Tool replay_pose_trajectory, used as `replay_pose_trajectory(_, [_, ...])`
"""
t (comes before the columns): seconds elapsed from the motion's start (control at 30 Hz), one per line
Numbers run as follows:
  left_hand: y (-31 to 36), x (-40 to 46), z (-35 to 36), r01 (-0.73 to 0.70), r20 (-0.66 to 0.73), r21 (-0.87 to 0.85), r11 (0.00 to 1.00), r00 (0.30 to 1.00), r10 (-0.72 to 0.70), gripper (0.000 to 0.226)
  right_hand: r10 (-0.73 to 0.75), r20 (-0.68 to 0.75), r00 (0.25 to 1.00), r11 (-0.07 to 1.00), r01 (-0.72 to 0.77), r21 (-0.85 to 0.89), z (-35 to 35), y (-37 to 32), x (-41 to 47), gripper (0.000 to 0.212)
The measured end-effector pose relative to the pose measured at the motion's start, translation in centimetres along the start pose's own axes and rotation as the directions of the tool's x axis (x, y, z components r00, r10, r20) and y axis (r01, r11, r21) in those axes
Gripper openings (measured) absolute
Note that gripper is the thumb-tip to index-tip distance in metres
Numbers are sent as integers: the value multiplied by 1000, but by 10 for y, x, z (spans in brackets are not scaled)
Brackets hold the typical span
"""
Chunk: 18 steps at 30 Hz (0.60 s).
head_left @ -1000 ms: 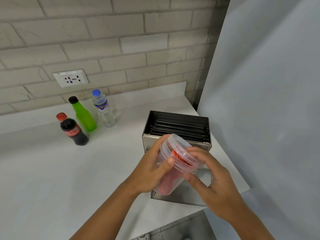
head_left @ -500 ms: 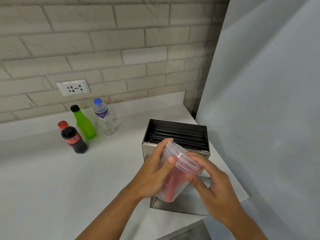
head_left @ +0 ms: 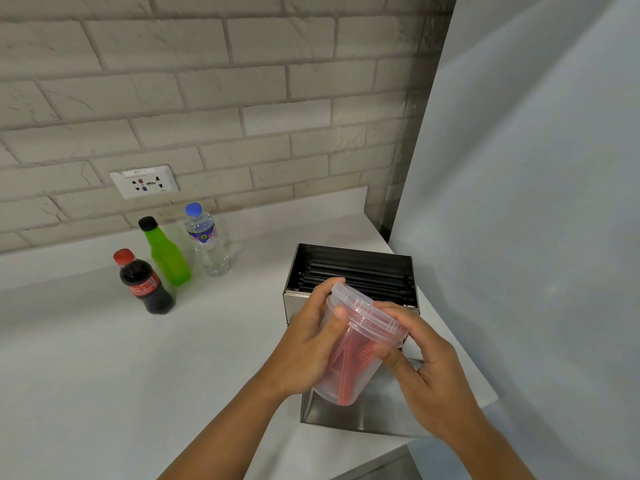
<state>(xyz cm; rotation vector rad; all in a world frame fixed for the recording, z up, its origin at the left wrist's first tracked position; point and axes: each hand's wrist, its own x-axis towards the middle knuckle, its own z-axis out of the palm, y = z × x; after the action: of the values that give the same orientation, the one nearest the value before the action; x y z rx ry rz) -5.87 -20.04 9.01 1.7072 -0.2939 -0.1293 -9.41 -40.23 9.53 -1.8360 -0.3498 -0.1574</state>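
Observation:
A clear plastic tub (head_left: 349,372) with red straws inside is held tilted above the counter, its clear lid (head_left: 367,315) on top. My left hand (head_left: 308,344) grips the tub's side, thumb against the lid's rim. My right hand (head_left: 422,372) holds the lid's right edge with curled fingers. Right behind the tub stands a steel box (head_left: 353,268) open at the top, with black straws lying in it.
A cola bottle (head_left: 145,282), a green bottle (head_left: 164,252) and a water bottle (head_left: 207,240) stand at the back left of the white counter (head_left: 104,358). A wall socket (head_left: 144,180) is above them. A grey panel (head_left: 536,237) closes off the right side.
The tub and both hands stay in nearly the same place in front of the steel box. The view has tipped up a little, so everything sits lower in frame.

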Motion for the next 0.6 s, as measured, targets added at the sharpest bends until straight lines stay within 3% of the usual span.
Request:
replay_pose_trajectory(0.2, [1, 2, -2, -3, -15, 17, 1000, 1000, 3, 74, 23, 13, 1000, 1000, -22, -7, 2, 0, 5, 46])
replay_pose_trajectory(0.47, [6, -1, -2, 36, -37, 23, 999, 999, -35, 50, 19, -1, 1000, 999, -19, 31, 6, -1, 3, 43])
replay_pose_trajectory(0.6, [4, 1, -1, 27, -21, 33, 999, 999, -26, 62, 13, -6, 1000, 1000, -13, 13, 6, 0, 3, 43])
